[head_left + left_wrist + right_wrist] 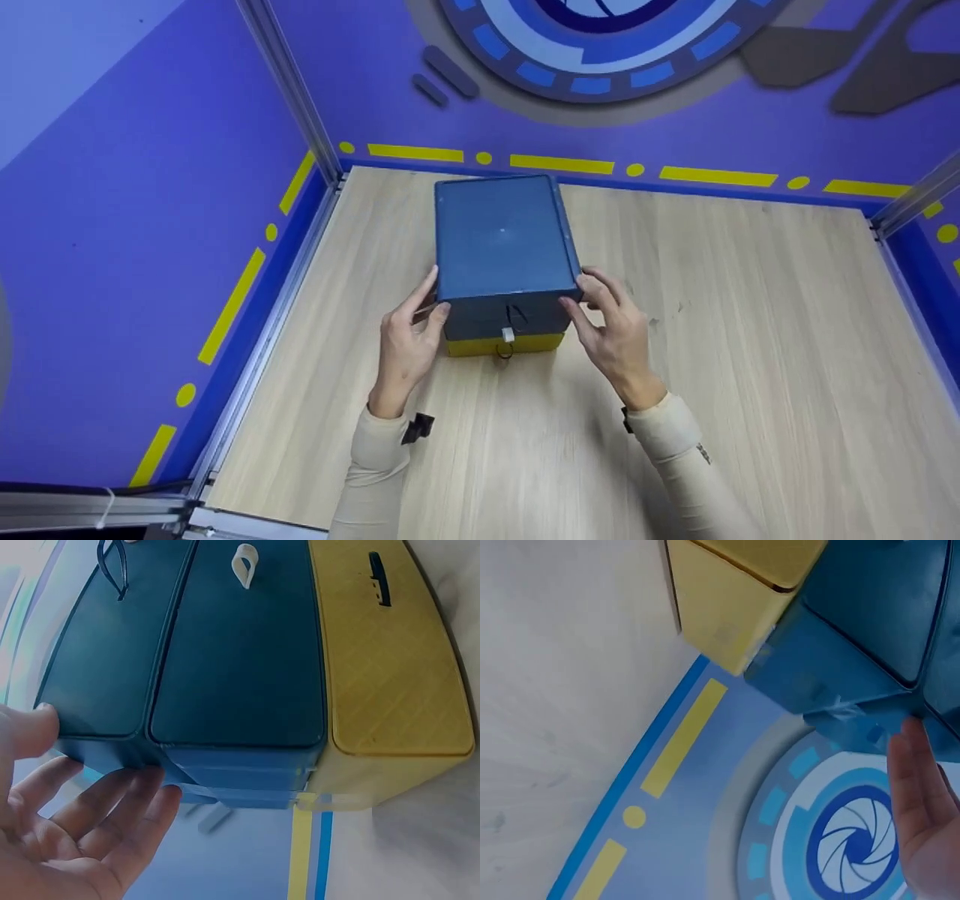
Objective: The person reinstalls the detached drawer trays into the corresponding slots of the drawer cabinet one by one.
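Note:
A stack of drawer boxes stands on the table, two dark blue over a yellow one. The top blue drawer box [502, 236] shows its flat lid, with a dark loop on its front. Below are the middle blue drawer box [240, 660], with a white loop, and the yellow drawer box [401, 667], with a dark loop. My left hand [409, 345] holds the top box's front left corner, thumb at the front and fingers along the side. At the front right corner, my right hand [619, 341] holds it likewise; its thumb is hidden in the right wrist view.
The pale wooden table [750, 360] extends around the stack. Behind it rises a blue printed wall panel [712, 142], and another wall panel [150, 247] stands at the left. Metal frame rails [262, 360] border the table.

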Available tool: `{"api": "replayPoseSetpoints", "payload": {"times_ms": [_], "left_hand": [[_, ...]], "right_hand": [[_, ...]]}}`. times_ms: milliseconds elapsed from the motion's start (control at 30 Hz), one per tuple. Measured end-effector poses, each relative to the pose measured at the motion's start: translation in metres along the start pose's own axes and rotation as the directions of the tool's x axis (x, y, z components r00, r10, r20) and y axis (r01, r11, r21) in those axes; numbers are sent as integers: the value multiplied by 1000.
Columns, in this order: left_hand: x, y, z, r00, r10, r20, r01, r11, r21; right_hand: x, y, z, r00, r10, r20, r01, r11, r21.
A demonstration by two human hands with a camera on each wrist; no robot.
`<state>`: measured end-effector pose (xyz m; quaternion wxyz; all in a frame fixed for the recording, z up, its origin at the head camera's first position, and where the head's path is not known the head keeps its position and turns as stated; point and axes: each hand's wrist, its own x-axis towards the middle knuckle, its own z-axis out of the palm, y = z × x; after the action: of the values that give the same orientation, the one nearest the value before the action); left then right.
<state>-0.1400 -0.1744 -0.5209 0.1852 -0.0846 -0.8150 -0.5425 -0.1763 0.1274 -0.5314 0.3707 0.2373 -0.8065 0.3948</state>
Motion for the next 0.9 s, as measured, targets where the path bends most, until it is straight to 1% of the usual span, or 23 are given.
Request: {"api": "replayPoseSetpoints", "payload": {"times_ms": [233, 367, 500, 700, 900], "left_hand": [[6, 6, 16, 998, 3, 59, -4, 1000, 26], [9, 8, 22, 997, 3, 82, -7, 999, 49], [9, 10, 25, 995, -4, 101, -1, 999, 47], [8, 10, 28, 995, -3, 100, 1, 1000, 23], [8, 9, 28, 996, -8, 94, 6, 1000, 16]], "right_hand": [[-15, -2, -17, 998, -24, -61, 21, 999, -43], [-21, -7, -22, 996, -15, -89, 9, 998, -58], [-24, -12, -25, 993, -9, -122, 1, 998, -63], [-27, -14, -27, 990, -3, -142, -7, 998, -69], [-27, -15, -27, 989, 1, -151, -9, 999, -53]]}}
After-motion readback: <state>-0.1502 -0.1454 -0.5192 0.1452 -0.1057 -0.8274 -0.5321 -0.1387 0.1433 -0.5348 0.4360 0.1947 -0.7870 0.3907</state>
